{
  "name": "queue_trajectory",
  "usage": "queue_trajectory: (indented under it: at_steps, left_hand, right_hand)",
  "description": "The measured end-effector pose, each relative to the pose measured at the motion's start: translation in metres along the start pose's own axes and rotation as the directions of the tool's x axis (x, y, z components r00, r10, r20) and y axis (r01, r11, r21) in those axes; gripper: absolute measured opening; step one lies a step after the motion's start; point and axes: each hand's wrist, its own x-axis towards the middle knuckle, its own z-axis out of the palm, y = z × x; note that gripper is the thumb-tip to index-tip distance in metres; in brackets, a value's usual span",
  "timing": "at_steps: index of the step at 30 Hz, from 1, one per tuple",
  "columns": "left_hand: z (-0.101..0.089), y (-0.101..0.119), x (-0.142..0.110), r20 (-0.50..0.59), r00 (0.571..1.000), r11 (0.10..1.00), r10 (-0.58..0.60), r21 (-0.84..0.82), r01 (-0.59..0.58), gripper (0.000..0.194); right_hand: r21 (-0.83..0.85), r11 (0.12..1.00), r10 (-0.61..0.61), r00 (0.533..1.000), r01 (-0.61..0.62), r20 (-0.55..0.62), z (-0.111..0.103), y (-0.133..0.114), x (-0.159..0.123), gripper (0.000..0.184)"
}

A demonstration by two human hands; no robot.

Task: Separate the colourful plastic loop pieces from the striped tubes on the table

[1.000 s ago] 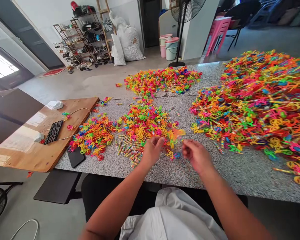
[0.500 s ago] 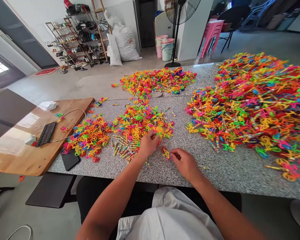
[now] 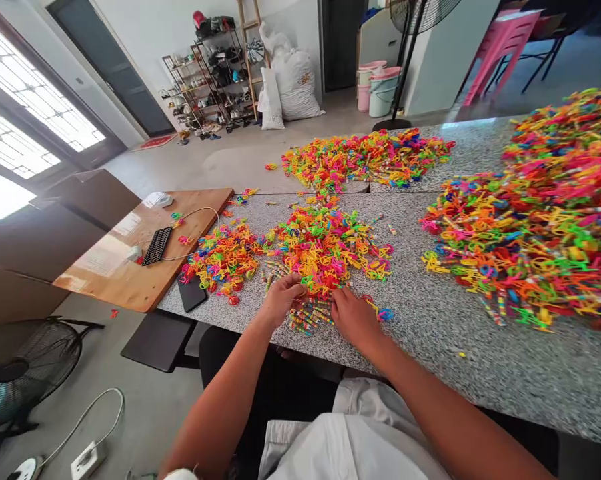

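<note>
My left hand (image 3: 281,300) is closed at the near edge of the middle pile of small coloured plastic pieces (image 3: 325,243), thumb and fingers pinched together. What lies between its fingertips blends into the pile. To its right, my right hand (image 3: 354,319) reaches into the same edge with curled fingers, and whatever it grips is hidden. Between and below the hands lie short printed sticks (image 3: 307,315), patterned in yellow and green, roughly side by side. A few loose plastic pieces (image 3: 384,313) rest just right of my right hand.
A smaller pile (image 3: 225,257) lies to the left, another pile (image 3: 365,157) behind, and a large heap (image 3: 545,233) on the right. On the left are a black phone (image 3: 193,293) and a wooden board (image 3: 110,280) carrying a black basket-like rack (image 3: 157,245). A fan (image 3: 25,373) stands on the floor.
My view has turned left. My left hand has moved off the pile's right side to its near left edge. My right hand has moved left, past the loose pieces, into the pile's edge.
</note>
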Motion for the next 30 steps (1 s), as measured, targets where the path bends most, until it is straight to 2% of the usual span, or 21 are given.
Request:
queue_trajectory:
  at_steps: [3,6,10,13,15,17,19,20,22,23,24,26,28,30]
  left_hand:
    - [-0.003,-0.004,-0.002,0.021,0.999,0.993,0.045,0.105,-0.047,0.022]
    - [-0.003,-0.004,-0.002,0.037,0.996,0.987,0.085,0.136,-0.090,0.022]
    - [-0.003,0.000,0.000,-0.038,0.992,0.992,0.118,-0.042,-0.119,0.033]
    - [-0.007,0.002,0.001,-0.040,0.997,0.983,0.065,-0.172,-0.071,0.038]
    - [-0.008,0.001,0.001,-0.038,0.997,0.975,0.066,-0.212,-0.073,0.039]
    - [-0.005,0.000,0.000,-0.019,0.996,0.970,0.085,-0.226,-0.087,0.039]
    - [0.002,-0.001,-0.001,0.014,0.994,0.979,0.111,-0.171,-0.107,0.038]
    - [0.006,-0.001,-0.001,0.030,0.992,0.985,0.124,-0.127,-0.119,0.038]
    - [0.016,-0.002,-0.002,0.050,0.989,0.989,0.138,-0.061,-0.135,0.038]
    - [0.020,-0.002,-0.002,0.047,0.989,0.989,0.137,-0.054,-0.134,0.037]
    - [0.023,-0.003,-0.002,0.039,0.991,0.989,0.131,-0.069,-0.128,0.037]
    - [0.028,-0.004,-0.001,0.024,0.994,0.986,0.105,-0.134,-0.101,0.037]
    - [0.029,-0.004,0.000,0.030,0.996,0.975,0.078,-0.208,-0.070,0.038]
    - [0.029,-0.004,0.000,0.074,0.996,0.962,0.058,-0.272,-0.036,0.038]
  right_hand:
    - [-0.020,1.000,-0.011,1.000,0.011,0.020,-0.004,-0.003,0.006,0.022]
    - [-0.017,1.000,-0.021,0.998,0.022,0.054,-0.008,-0.008,0.014,0.023]
    - [0.057,0.997,0.045,0.996,-0.050,0.080,-0.010,-0.006,0.020,0.016]
    - [0.296,0.936,0.165,0.981,-0.188,0.102,-0.013,0.007,0.014,0.012]
    - [0.578,0.777,0.189,0.968,-0.250,0.164,-0.018,0.017,0.005,0.015]
    - [0.824,0.511,0.127,0.970,-0.244,0.208,-0.026,0.022,-0.002,0.017]
    - [0.945,0.260,0.078,0.980,-0.196,0.182,-0.034,0.022,-0.006,0.016]
    - [0.971,0.176,0.081,0.985,-0.163,0.151,-0.038,0.020,-0.006,0.015]
    - [0.991,0.089,0.138,0.986,-0.104,0.091,-0.043,0.017,-0.004,0.014]
    - [0.993,0.089,0.182,0.981,-0.080,0.063,-0.044,0.016,-0.002,0.014]
    - [0.990,0.127,0.225,0.974,-0.060,0.031,-0.043,0.016,0.000,0.014]
    - [0.967,0.255,0.269,0.962,-0.026,-0.046,-0.040,0.016,0.003,0.014]
    - [0.944,0.329,0.239,0.967,0.007,-0.090,-0.034,0.017,0.005,0.014]
    - [0.952,0.306,0.176,0.981,0.027,-0.084,-0.029,0.017,0.005,0.013]
